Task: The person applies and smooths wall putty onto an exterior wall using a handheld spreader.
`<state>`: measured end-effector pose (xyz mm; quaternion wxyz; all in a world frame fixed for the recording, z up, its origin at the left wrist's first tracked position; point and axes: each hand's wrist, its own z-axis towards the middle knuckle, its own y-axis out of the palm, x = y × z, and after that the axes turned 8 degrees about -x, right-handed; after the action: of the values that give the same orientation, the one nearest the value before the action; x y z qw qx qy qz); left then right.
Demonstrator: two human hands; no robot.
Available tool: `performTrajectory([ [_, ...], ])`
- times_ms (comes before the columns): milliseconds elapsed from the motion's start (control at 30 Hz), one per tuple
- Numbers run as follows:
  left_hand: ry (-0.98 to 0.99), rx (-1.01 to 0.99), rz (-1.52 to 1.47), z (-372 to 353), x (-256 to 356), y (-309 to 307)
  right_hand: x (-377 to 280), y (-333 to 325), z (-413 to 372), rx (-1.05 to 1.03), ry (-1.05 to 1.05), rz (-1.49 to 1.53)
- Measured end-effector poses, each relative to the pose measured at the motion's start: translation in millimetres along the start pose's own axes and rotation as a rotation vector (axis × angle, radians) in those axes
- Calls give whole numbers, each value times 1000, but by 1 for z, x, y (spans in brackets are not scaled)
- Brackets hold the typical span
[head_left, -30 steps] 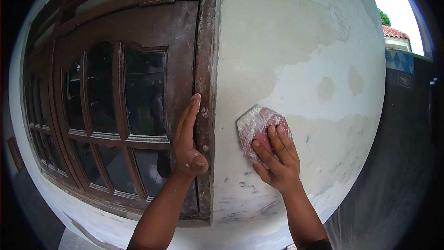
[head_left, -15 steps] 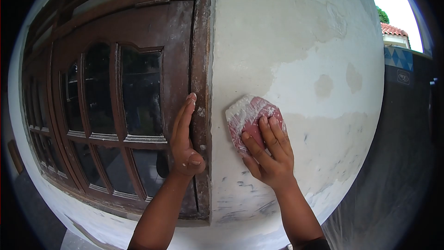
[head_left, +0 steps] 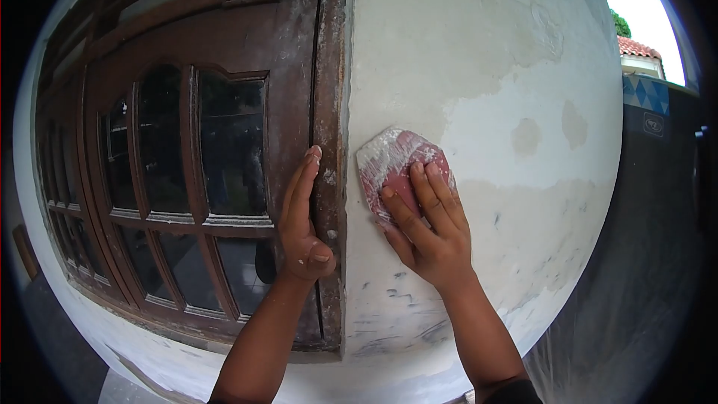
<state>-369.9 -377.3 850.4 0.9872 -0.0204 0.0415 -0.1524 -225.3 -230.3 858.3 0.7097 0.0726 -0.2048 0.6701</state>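
My right hand point(head_left: 432, 228) lies with its fingers spread over a piece of sandpaper point(head_left: 396, 158), pressing it flat on the wall point(head_left: 419, 52). The sandpaper is dull red and caked with white dust, mostly along its upper left part. At the left, my left hand point(head_left: 303, 217) is upright and open, fingers stretched upward and thumb toward me. Its edge is against the brown wooden window frame point(head_left: 329, 105), and nothing is in it. White dust marks its fingertips and thumb.
A brown wooden window point(head_left: 288, 52) with several dark glass panes fills the left side. The wall has patchy grey and white areas, with dark scuffs low down. To the right stands a dark sheet-like surface point(head_left: 636, 217) with a blue-and-white patterned strip point(head_left: 647, 96).
My right hand and the sandpaper have slid up and slightly left along the wall. My left hand stays at the window frame.
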Motion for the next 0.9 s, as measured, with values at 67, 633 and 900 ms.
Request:
performTrajectory([
  [67,2,-3,-4,0,0,0,0,4,0,-63,19,-6],
  [633,-9,-15,20,0,4,-2,-9,-10,-59,-145,24,-45],
  [900,142,11,34,-3,-22,1,-10,1,-10,-102,-71,-53],
])
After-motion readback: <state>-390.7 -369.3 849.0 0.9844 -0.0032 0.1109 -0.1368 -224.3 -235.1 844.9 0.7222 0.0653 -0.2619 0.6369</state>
